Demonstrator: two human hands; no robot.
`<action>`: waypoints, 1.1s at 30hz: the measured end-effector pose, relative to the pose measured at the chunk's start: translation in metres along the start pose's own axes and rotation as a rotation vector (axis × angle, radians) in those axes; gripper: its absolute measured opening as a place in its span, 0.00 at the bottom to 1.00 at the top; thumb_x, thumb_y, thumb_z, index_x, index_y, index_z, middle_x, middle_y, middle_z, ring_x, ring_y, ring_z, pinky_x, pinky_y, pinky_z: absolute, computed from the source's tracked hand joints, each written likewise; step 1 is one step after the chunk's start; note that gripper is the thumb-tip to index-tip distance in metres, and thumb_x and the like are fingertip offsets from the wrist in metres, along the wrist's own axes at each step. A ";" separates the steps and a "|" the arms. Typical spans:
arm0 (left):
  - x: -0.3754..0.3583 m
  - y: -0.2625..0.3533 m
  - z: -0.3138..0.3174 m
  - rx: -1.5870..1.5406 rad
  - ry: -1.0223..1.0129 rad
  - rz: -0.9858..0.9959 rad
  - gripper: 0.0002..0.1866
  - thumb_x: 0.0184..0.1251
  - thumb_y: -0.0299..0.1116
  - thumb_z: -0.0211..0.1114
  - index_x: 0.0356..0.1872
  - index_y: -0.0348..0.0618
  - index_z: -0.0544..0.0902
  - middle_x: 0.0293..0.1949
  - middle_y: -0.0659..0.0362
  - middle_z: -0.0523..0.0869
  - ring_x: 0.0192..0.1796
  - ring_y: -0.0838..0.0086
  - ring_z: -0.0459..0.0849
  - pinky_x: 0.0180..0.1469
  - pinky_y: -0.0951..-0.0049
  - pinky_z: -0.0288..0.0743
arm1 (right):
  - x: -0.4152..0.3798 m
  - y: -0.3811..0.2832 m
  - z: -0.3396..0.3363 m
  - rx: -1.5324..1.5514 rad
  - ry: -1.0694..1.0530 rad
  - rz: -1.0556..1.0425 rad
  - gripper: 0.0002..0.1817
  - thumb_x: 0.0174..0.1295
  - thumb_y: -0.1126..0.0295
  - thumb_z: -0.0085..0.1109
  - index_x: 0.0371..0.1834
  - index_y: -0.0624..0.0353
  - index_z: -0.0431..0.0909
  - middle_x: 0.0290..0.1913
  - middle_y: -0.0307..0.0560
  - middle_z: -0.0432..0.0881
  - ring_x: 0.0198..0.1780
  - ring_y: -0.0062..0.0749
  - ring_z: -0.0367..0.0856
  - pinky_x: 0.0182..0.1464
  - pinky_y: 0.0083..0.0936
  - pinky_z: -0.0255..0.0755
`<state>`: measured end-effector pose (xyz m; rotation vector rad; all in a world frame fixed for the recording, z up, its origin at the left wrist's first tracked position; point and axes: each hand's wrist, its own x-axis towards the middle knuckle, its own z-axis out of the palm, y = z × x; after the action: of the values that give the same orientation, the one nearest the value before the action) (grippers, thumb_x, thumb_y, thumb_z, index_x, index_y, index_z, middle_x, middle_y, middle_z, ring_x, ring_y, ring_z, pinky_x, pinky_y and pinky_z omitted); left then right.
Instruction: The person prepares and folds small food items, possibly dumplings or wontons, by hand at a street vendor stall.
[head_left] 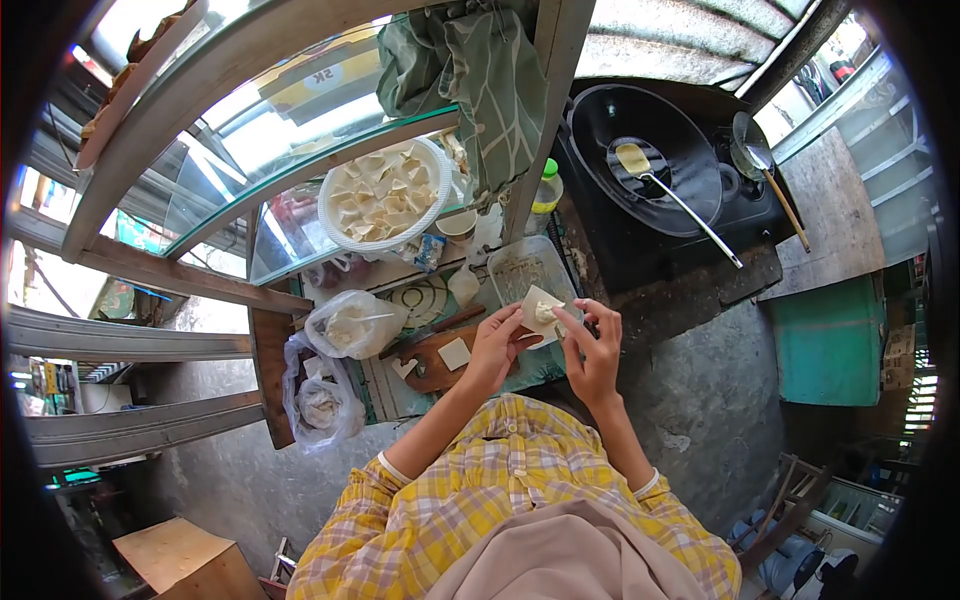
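Observation:
My left hand (500, 340) pinches the left edge of a square dough wrapper (533, 299). A lump of pale filling (546, 311) sits in its middle. My right hand (592, 350) has its index fingertip at the filling and its thumb by the wrapper's lower right edge. Below my hands is a clear plastic tray (507, 262). Left of them, another square wrapper (454, 354) lies on a wooden cutting board (428, 371) with a dough scrap (404, 368) by its edge. A knife-like tool with a dark handle (462, 316) rests along the board's top.
Bags of white contents (352, 325) (322, 408) stand at the left. Behind, a white basket (441, 172) holds many folded dough pieces. At right, a black wok (590, 120) with a spatula (690, 215) sits on a stove; a strainer (742, 135) lies beside it. Glass panels (225, 225) frame the left.

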<state>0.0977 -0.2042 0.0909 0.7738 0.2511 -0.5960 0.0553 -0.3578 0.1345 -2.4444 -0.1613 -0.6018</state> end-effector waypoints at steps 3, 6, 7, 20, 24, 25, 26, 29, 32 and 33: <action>0.000 0.000 0.003 -0.012 0.002 0.016 0.16 0.70 0.32 0.51 0.55 0.35 0.72 0.48 0.54 0.80 0.48 0.71 0.81 0.51 0.69 0.78 | 0.006 0.000 -0.012 -0.030 -0.051 -0.103 0.20 0.48 0.79 0.55 0.45 0.47 0.82 0.46 0.43 0.72 0.47 0.37 0.69 0.48 0.33 0.60; 0.000 0.003 0.007 -0.037 -0.005 0.015 0.16 0.70 0.32 0.51 0.55 0.35 0.72 0.48 0.54 0.80 0.49 0.71 0.81 0.51 0.68 0.77 | 0.010 -0.003 -0.020 -0.012 -0.061 -0.136 0.19 0.47 0.78 0.56 0.43 0.48 0.82 0.46 0.42 0.73 0.47 0.35 0.70 0.48 0.33 0.60; -0.001 0.003 0.008 -0.049 -0.007 0.010 0.17 0.70 0.32 0.51 0.55 0.35 0.71 0.48 0.54 0.80 0.49 0.71 0.81 0.51 0.68 0.77 | 0.011 -0.005 -0.021 0.017 -0.053 -0.117 0.18 0.48 0.79 0.56 0.43 0.49 0.82 0.46 0.42 0.73 0.46 0.36 0.70 0.47 0.32 0.61; -0.003 0.007 0.008 -0.148 -0.052 -0.090 0.18 0.69 0.32 0.51 0.57 0.35 0.70 0.50 0.54 0.80 0.51 0.69 0.80 0.53 0.67 0.76 | -0.011 0.025 0.020 1.134 -0.137 0.744 0.17 0.62 0.77 0.53 0.55 0.62 0.74 0.43 0.37 0.77 0.37 0.14 0.70 0.42 0.13 0.65; -0.004 0.007 0.007 -0.083 -0.020 -0.078 0.18 0.70 0.32 0.50 0.57 0.34 0.70 0.50 0.52 0.80 0.50 0.68 0.81 0.52 0.67 0.77 | -0.012 0.023 0.025 1.018 -0.091 0.557 0.17 0.60 0.75 0.56 0.54 0.63 0.75 0.43 0.38 0.78 0.37 0.15 0.71 0.38 0.15 0.66; -0.005 0.007 0.006 -0.065 -0.016 -0.073 0.18 0.70 0.32 0.50 0.57 0.33 0.70 0.50 0.51 0.80 0.49 0.68 0.81 0.52 0.68 0.78 | -0.013 0.024 0.025 0.979 -0.091 0.512 0.18 0.59 0.74 0.57 0.53 0.62 0.76 0.43 0.39 0.78 0.37 0.16 0.71 0.37 0.16 0.66; -0.005 0.008 0.006 -0.047 -0.021 -0.076 0.18 0.70 0.32 0.50 0.57 0.33 0.70 0.50 0.51 0.80 0.49 0.67 0.82 0.52 0.68 0.78 | -0.013 0.024 0.024 0.888 -0.106 0.457 0.18 0.58 0.74 0.58 0.53 0.62 0.76 0.43 0.39 0.78 0.36 0.17 0.72 0.36 0.16 0.66; -0.004 0.012 0.003 -0.006 -0.030 -0.091 0.19 0.70 0.32 0.50 0.57 0.32 0.69 0.50 0.51 0.80 0.48 0.67 0.82 0.51 0.69 0.79 | -0.009 0.021 0.018 0.698 -0.147 0.336 0.19 0.55 0.75 0.61 0.52 0.61 0.77 0.43 0.40 0.77 0.36 0.18 0.71 0.35 0.17 0.64; -0.007 0.018 0.006 0.002 -0.027 -0.126 0.19 0.70 0.31 0.49 0.58 0.31 0.69 0.50 0.50 0.80 0.49 0.66 0.82 0.51 0.69 0.79 | -0.005 0.016 0.012 0.672 -0.177 0.302 0.21 0.53 0.76 0.62 0.53 0.63 0.77 0.42 0.39 0.76 0.36 0.17 0.69 0.37 0.15 0.62; -0.008 0.020 0.007 -0.003 -0.022 -0.137 0.19 0.71 0.31 0.49 0.58 0.31 0.69 0.50 0.50 0.80 0.49 0.66 0.82 0.52 0.69 0.78 | -0.003 0.014 0.010 0.664 -0.191 0.286 0.22 0.52 0.76 0.62 0.53 0.63 0.76 0.42 0.39 0.76 0.36 0.18 0.69 0.37 0.15 0.62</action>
<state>0.1030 -0.1949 0.1112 0.7503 0.2860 -0.7333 0.0597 -0.3629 0.1191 -1.8252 -0.0693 -0.1465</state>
